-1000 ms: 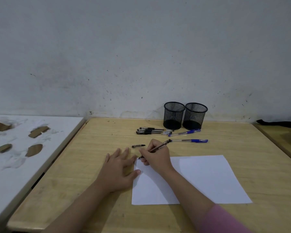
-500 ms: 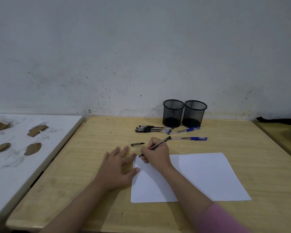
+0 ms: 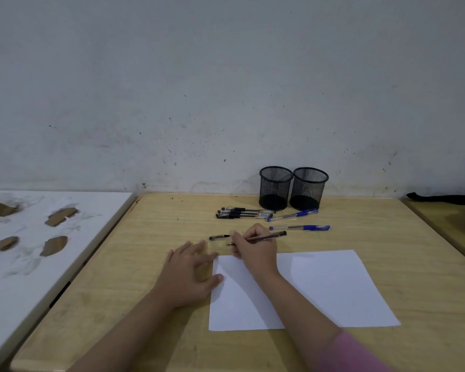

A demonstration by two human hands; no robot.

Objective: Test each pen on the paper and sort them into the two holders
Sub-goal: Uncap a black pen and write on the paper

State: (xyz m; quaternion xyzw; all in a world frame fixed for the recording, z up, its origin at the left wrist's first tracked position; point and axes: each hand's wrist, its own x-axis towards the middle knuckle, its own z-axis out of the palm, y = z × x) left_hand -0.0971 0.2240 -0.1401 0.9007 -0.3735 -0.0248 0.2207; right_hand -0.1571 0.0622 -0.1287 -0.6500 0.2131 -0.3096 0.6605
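From the head camera I see my right hand [image 3: 254,247] curled around a slim dark pen [image 3: 263,238], tip hovering just past the far-left corner of the white paper sheet [image 3: 320,288], likely to test it. My left hand [image 3: 189,275] lies flat beside that grip, thumb on the paper's edge, probably steadying it. The pen's black cap [image 3: 219,237] rests just left of the tip. Beyond the grip lie black pens [image 3: 239,213], two blue pens [image 3: 298,221] and two black mesh holders [image 3: 293,187], apparently empty.
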